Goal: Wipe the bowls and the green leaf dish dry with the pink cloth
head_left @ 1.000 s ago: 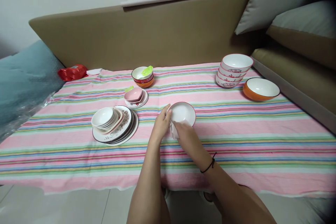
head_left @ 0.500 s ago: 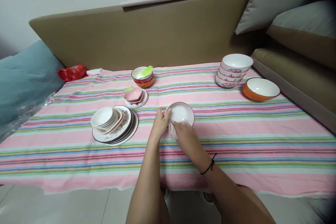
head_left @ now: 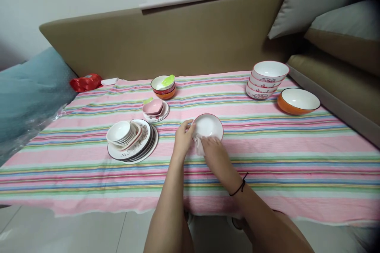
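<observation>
So the white red-rimmed bowl (head_left: pixel 208 123) is just right of the left hand (head_left: pixel 183 137), which has its edge gripped, thumb on the rim. Right hand (head_left: pixel 216 154) is at the near side, holding a pale wipe (head_left: pixel 199 147) against it. Plate stack (head_left: pixel 145 140)'s off left, orange bowl (head_left: pixel 285 106) well off right.

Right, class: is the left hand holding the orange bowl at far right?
No, the left hand holds the red-rimmed bowl near the middle, apart from that orange bowl.

Bowls (head_left: pixel 263 89), plates (head_left: pixel 144 133) on cloth (head_left: pixel 282 142) (striped)
</observation>
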Tool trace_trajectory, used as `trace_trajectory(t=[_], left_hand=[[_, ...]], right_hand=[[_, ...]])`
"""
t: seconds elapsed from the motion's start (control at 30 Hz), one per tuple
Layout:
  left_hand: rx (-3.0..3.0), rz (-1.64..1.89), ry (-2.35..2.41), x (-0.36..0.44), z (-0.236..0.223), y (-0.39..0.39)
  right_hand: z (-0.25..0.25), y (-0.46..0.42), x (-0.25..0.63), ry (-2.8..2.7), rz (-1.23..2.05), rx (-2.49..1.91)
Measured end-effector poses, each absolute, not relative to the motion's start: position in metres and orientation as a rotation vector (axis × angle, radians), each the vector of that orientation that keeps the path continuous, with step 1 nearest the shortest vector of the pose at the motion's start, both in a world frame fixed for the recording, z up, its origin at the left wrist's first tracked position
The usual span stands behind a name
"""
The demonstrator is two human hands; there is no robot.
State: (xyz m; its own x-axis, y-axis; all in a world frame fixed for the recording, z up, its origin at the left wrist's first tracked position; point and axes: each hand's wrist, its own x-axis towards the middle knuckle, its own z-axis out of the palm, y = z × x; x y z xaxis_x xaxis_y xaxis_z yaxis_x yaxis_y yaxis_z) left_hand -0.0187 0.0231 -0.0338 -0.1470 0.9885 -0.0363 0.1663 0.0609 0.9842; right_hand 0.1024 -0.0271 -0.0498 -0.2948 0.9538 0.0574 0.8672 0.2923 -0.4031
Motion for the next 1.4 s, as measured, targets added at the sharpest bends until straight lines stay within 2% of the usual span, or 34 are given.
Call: trace_trajectory(t=[0.1,0.33,0.57,0.8,0.9,1.03,1.27,1.4], left_hand=[[1.220,1.188,1.440,-0.018,-0.035,0.024],[1.227,1.051,1.406,-0.016,-0.027,0.018],[1.164,1.100,1.400,-0.017,-0.031,0.021],[1.268,1.032,1.383,-0.018,-0.026,0.019],[1.311,1.080,1.405,-0.021,-0.026,0.020],[1.199,1.133,1.503,-0.022,-0.031,0.019],[1.258,1.085,1.388,-0.017,-0.029,0.016],[1.219,1.122,1.478,-0.016,-0.031,0.019]], right_hand=[[-0.051,-0.028,0.106,-2.319,0.325,-1.759],[-0.038,-0.023,0.106,-2.114,0.680,-1.597],[-0.048,-0.023,0.113,-2.296,0.378,-1.647],[-0.041,-0.021,0.104,-2.058,0.709,-1.511],[-0.047,-0.023,0.105,-2.177,0.564,-1.459],[-0.051,-0.025,0.110,-2.273,0.354,-1.616],[-0.042,-0.021,0.103,-2.056,0.699,-1.473],[-0.045,-0.020,0.112,-2.189,0.525,-1.472]])
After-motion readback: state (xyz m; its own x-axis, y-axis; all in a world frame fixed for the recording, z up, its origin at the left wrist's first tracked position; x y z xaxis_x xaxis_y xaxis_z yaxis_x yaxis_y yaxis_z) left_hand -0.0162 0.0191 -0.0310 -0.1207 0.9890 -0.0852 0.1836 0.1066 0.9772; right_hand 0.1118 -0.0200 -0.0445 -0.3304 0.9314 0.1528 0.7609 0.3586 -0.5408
